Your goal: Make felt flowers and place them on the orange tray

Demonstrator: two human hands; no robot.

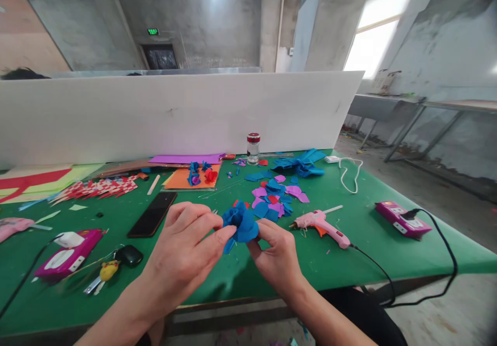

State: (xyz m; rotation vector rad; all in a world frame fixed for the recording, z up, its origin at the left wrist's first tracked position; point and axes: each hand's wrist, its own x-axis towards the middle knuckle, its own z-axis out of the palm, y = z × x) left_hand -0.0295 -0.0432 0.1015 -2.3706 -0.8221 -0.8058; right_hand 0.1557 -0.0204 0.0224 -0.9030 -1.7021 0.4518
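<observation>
A blue paper flower (pixel 241 222) is held between both hands above the green table, near its front edge. My left hand (pixel 186 242) pinches the flower's left side with thumb and fingers. On the right side, my right hand (pixel 275 247) has its fingers closed on the flower's lower edge. Behind the flower lies a scattered pile of blue, purple and red paper petals (pixel 276 210). A pink glue gun (pixel 322 226) rests to the right of my right hand. Small finished flowers (pixel 210 175) sit on orange paper (pixel 182 178) farther back.
A black phone (pixel 152 214), keys with a yellow charm (pixel 108 270) and a magenta box (pixel 70 255) are on the left. Another magenta box (pixel 403 219) with a cable is at right. A jar (pixel 253 149) stands before the white partition (pixel 174 113).
</observation>
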